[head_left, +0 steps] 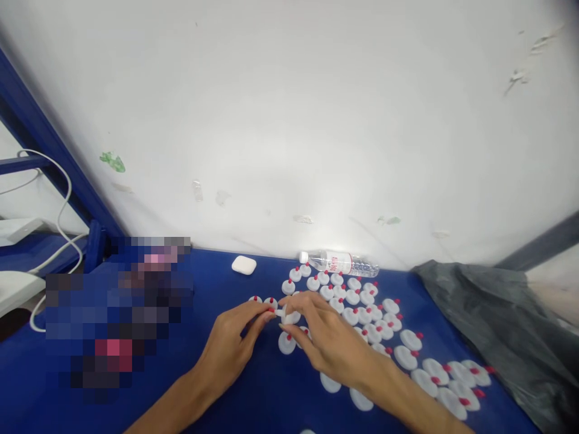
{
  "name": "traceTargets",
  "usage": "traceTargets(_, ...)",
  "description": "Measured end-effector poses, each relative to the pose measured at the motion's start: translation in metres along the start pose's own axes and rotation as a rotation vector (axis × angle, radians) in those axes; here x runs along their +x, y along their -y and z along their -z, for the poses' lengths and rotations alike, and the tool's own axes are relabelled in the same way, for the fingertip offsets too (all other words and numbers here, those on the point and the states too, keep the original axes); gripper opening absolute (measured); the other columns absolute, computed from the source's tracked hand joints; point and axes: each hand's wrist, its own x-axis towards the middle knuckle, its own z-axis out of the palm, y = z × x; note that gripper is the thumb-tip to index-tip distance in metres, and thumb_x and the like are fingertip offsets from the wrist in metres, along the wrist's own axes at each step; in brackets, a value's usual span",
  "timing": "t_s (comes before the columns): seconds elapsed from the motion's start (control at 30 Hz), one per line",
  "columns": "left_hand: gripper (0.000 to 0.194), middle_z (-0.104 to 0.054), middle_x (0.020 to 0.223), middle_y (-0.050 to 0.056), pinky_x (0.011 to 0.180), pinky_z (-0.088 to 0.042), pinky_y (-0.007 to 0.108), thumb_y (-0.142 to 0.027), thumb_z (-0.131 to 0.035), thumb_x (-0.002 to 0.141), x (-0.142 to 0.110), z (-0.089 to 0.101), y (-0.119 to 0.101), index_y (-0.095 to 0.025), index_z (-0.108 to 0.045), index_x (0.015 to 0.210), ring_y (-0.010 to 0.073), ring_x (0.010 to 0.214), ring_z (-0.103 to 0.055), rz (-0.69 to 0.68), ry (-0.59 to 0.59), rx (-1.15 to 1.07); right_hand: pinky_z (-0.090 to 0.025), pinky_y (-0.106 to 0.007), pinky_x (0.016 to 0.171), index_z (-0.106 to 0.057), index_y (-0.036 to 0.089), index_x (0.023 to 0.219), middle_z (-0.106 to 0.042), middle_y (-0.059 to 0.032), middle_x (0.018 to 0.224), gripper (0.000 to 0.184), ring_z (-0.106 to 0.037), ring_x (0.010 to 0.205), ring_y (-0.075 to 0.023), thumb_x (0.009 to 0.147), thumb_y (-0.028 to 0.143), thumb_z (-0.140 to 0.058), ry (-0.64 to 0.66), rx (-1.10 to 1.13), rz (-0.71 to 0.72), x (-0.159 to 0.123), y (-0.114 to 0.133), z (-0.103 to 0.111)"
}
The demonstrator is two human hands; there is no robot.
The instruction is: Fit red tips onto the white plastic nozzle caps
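Observation:
My left hand (228, 340) pinches a small red tip cap (271, 310) between thumb and fingertips. Facing it, my right hand (332, 340) grips a white nozzle lid (281, 313), its narrow spout pointing left at the red cap. The two parts meet or nearly touch; the fingers hide the exact contact. Around and behind my right hand lie many similar white round lids (404, 357) with red tips. Nearer me, two white discs (330, 383) show no red tip, partly covered by my right arm.
A clear plastic bottle (362, 265) lies along the wall, with a white oval case (244, 265) to its left. Dark plastic sheeting (497, 319) drapes over the right side of the blue table (217, 398). White cables (67, 199) hang at the left; a patch there is pixelated.

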Motion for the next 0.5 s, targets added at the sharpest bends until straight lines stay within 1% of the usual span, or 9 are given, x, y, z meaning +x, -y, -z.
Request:
traceTargets(0.07,0.026,-0.083,0.092,0.001,0.074,-0.059,0.033,-0.04,-0.057,0.109,-0.002,0.002,-0.001,-0.029,-0.079,0.099,0.0208,0.078,-0.076,-0.048,0.054,0.046,-0.068,-0.047,0.097,-0.047,0.028,0.124,-0.074,-0.0071,0.113,0.017,-0.074,0.11,-0.0272,0.112,0.018,-0.053,-0.01,-0.048,0.063,0.0,0.004,-0.002)
traceTargets(0.17,0.036,-0.071,0.078,-0.001,0.062,-0.05,0.033,-0.037,-0.044,0.114,-0.006,0.003,-0.003,-0.028,-0.064,0.085,0.0183,0.065,-0.064,-0.096,0.112,0.086,-0.064,-0.053,0.109,-0.046,0.027,0.117,-0.072,-0.0042,0.102,0.023,-0.072,0.1,-0.0253,0.106,0.007,-0.047,-0.034,-0.081,0.167,0.001,0.008,-0.005)
traceTargets(0.27,0.039,-0.064,0.072,-0.003,0.057,-0.045,0.033,-0.036,-0.035,0.116,-0.01,0.001,-0.004,-0.028,-0.054,0.082,0.0175,0.059,-0.057,-0.121,0.145,0.104,-0.059,-0.052,0.118,-0.046,0.028,0.11,-0.07,-0.0025,0.099,0.032,-0.07,0.099,-0.0237,0.098,-0.001,-0.045,-0.021,-0.069,0.173,0.002,0.01,-0.005)
traceTargets(0.4,0.039,-0.06,0.067,-0.004,0.055,-0.045,0.032,-0.033,-0.032,0.116,-0.012,-0.001,-0.004,-0.029,-0.048,0.081,0.0174,0.056,-0.057,-0.149,0.143,0.128,-0.057,-0.05,0.122,-0.05,0.029,0.113,-0.072,-0.001,0.1,0.037,-0.072,0.103,-0.0233,0.095,-0.002,-0.042,-0.002,-0.066,0.188,0.002,0.01,-0.003)
traceTargets(0.5,0.037,-0.061,0.067,-0.004,0.055,-0.046,0.032,-0.03,-0.035,0.115,-0.012,-0.002,-0.006,-0.029,-0.049,0.08,0.0173,0.055,-0.057,-0.183,0.117,0.157,-0.058,-0.047,0.121,-0.054,0.03,0.112,-0.073,0.0005,0.098,0.032,-0.074,0.103,-0.0226,0.1,0.002,-0.042,-0.001,-0.059,0.174,0.004,0.012,-0.006)
